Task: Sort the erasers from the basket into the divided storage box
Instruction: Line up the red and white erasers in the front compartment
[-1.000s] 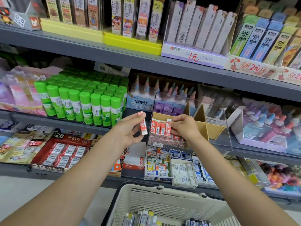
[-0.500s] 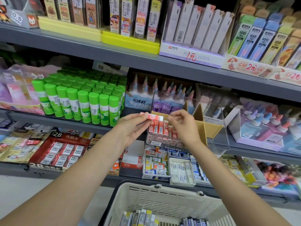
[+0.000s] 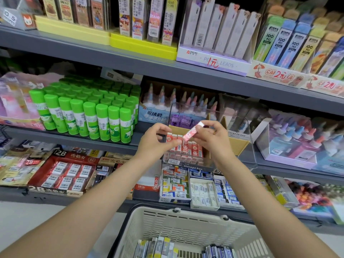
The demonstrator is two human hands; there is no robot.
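A red-and-white eraser [image 3: 192, 132] is held tilted just above the clear divided storage box [image 3: 248, 133] on the middle shelf. My right hand [image 3: 211, 141] pinches its upper end. My left hand [image 3: 155, 141] pinches its lower end with its fingertips. A row of matching red erasers [image 3: 187, 148] stands upright in the box's front left compartment, below the hands. Purple pieces [image 3: 179, 120] fill the compartment behind it. The cream basket [image 3: 186, 220] sits low in front of me and holds several erasers [image 3: 158, 246], with dark blue ones [image 3: 217, 252] to their right.
Green glue sticks [image 3: 89, 118] stand in rows left of the box. Glue bottles [image 3: 297, 135] in a carton sit to its right. The lower shelf carries boxed erasers [image 3: 203, 192] and a red 2B carton [image 3: 61, 172]. The grey shelf above [image 3: 149, 66] overhangs the box.
The left hand carried the eraser rightward over the box and turned it. The right hand rose from the row of erasers in the box and took hold of the eraser's upper end.
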